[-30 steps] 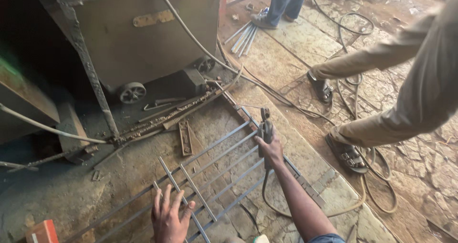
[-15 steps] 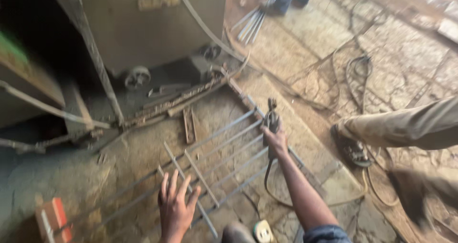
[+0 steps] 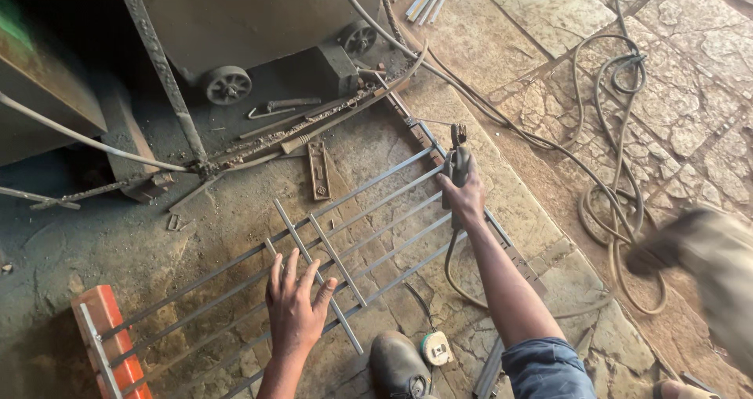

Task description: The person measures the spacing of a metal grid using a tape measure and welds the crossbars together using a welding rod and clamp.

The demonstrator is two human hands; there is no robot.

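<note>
Metal grille (image 3: 235, 281) flat on stone floor, near end on orange block (image 3: 106, 328). Left hand (image 3: 296, 309) open, fingers spread, palm pressing loose cross bars (image 3: 314, 262). Right hand (image 3: 464, 199) closed round welding electrode holder (image 3: 457, 164), at grille's far edge. Judgement: keep palm firm so bars stay square, tip close to joint, cable (image 3: 455, 266) off bars. Versus half second ago: view steadier, passer-by's leg (image 3: 706, 266) shifted right, hands unmoved.

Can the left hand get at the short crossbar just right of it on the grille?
Probably yes. The left hand lies flat on the metal grille, fingers spread, and the short crossbar lies bare beside the fingertips with nothing over it. The right hand is off at the far edge, gripping a welding holder.
</note>
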